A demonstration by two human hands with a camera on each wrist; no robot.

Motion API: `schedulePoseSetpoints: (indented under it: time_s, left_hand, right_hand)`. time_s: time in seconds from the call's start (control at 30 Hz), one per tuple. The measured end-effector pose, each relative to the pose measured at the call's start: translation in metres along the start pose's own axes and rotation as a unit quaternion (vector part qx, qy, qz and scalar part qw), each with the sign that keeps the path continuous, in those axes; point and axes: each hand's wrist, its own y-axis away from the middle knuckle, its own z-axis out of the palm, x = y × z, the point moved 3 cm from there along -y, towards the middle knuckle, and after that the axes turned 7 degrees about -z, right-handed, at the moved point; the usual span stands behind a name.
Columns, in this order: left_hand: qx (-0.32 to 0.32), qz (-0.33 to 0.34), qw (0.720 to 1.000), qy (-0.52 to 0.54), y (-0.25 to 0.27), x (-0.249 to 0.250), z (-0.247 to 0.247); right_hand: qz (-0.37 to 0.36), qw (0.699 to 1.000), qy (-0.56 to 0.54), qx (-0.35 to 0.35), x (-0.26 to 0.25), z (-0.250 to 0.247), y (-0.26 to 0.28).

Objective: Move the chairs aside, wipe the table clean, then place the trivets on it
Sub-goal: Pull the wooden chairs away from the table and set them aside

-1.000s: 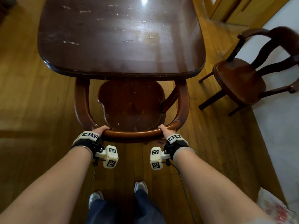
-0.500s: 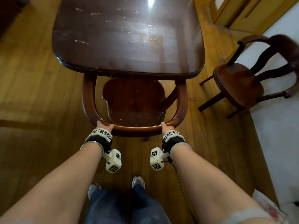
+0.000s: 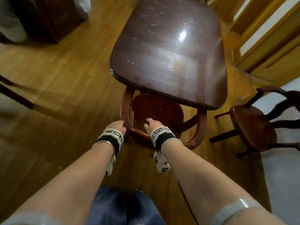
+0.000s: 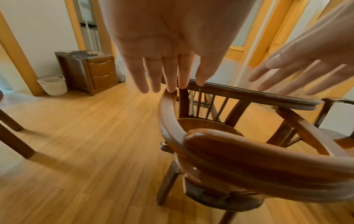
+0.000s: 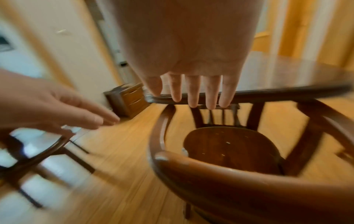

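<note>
Left fingers (image 4: pixel 168 75): straight, held close together, gripping nothing; the tips hang over the forward end of the chair's (image 3: pixel 155 114) left armrest, and contact cannot be confirmed. Right fingers (image 5: pixel 193 91): straight, slightly spread, empty, hanging above the seat. Left hand (image 3: pixel 117 127) sits beside the curved rail at its left bend; right hand (image 3: pixel 151 125) is just inside the rail, over the seat. Judgement: both are free of the rail, between grips, probably about to take a new hold.

The chair stands partly under the near end of the table (image 3: pixel 168 62), seat half covered by the top, both armrests reaching beneath it. That accounts for the approach from the back rail, the only part fully clear of the table. It has not yet been set aside.

Chair: dark reddish bentwood, glossy varnish, one continuous rounded hoop forming back and arms, saddle-shaped seat with pale flecks. Smooth rail; a wrapped grip would likely hold better than flat fingers.

Table: dark polished top, rounded corners, moulded edge, strong glare, scattered pale marks and a dull smear near the middle. Wiping not begun, by appearance.

Second chair (image 3: pixel 253 125): same make, standing clear to the right beside a pale wall. Floor (image 3: pixel 65 78): golden wood boards. No trivets or cloth in view.
</note>
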Motion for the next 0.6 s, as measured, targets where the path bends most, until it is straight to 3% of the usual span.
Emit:
schedulePoseSetpoints:
  time_s: [0.17,0.37,0.6]
  left_hand:
    - [0.050,-0.047,0.998,0.015,-0.007,-0.123,-0.056]
    - [0.107,-0.121,0.985,0.057,-0.012,-0.280,-0.143]
    - [0.152,-0.214,0.957,0.123,-0.016,-0.399,-0.210]
  right_hand:
    - [-0.088,0.987,0.116,-0.063,-0.133,0.037,-0.024]
    - [-0.177,0.962,0.191,-0.078,-0.310,0.088,-0.054]
    - [-0.262,0.923,0.258,-0.111,-0.459,0.136,-0.082]
